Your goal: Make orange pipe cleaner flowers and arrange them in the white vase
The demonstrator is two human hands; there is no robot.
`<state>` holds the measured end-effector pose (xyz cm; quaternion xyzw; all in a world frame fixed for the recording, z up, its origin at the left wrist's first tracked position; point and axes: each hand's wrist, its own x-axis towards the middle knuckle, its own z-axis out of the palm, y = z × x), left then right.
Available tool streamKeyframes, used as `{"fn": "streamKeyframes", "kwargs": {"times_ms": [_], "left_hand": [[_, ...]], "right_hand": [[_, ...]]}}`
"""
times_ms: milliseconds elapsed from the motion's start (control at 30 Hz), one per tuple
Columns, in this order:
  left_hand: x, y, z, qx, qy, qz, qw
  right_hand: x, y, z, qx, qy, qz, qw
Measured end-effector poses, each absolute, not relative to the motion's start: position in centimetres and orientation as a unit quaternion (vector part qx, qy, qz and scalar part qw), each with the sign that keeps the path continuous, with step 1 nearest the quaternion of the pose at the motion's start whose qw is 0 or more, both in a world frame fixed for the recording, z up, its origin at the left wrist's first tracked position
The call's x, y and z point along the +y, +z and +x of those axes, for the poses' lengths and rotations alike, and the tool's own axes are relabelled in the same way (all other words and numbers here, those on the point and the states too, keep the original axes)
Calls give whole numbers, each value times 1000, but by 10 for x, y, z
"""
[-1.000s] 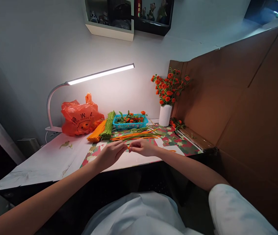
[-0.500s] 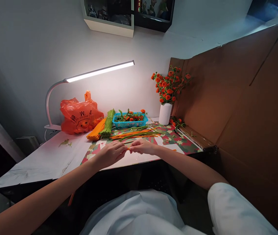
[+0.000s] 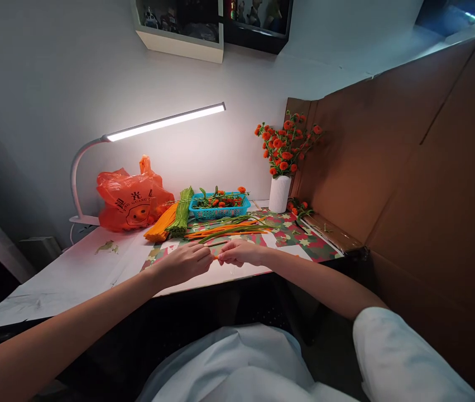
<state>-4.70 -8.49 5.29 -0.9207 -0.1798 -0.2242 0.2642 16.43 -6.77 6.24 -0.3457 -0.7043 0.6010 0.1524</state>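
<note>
My left hand [image 3: 187, 262] and my right hand [image 3: 239, 253] meet over the near edge of the table, fingertips almost touching. Pinched between them is a small piece of orange pipe cleaner [image 3: 215, 258], mostly hidden by the fingers. Just behind the hands, a thin stick [image 3: 216, 243] lies on the table. Beyond it are loose orange and green pipe cleaners [image 3: 229, 229]. To their left rest an orange bundle of pipe cleaners [image 3: 161, 224] and a green bundle [image 3: 182, 213].
A blue basket [image 3: 219, 213] holds orange flowers on green stems. More flowers stand in a white ribbed vase [image 3: 279, 194]. An orange plastic bag [image 3: 133, 198] sits by a lit desk lamp [image 3: 166, 121]. A tall cardboard sheet [image 3: 388, 151] bounds the right side.
The whole view has shifted slightly. Both hands keep their pinch close together, with little movement. An orange strip seen below my left forearm earlier no longer shows.
</note>
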Motion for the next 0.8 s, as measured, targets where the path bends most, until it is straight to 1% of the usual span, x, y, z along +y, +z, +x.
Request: {"fn": "streamKeyframes", "kwargs": {"times_ms": [200, 433, 533, 667, 800], "left_hand": [[-85, 54, -49, -174, -224, -931, 228], [-90, 54, -46, -225, -259, -934, 98], [-92, 55, -45, -249, -284, -924, 54], [-92, 53, -44, -285, -297, -911, 28], [-94, 54, -43, -292, -297, -909, 26]], "right_hand": [[-69, 63, 161, -720, 581, -344, 161], [-67, 58, 162, -748, 537, -345, 183], [-68, 57, 162, -763, 506, -341, 211], [-71, 57, 161, -781, 470, -333, 241], [-72, 57, 161, -760, 495, -349, 235]]}}
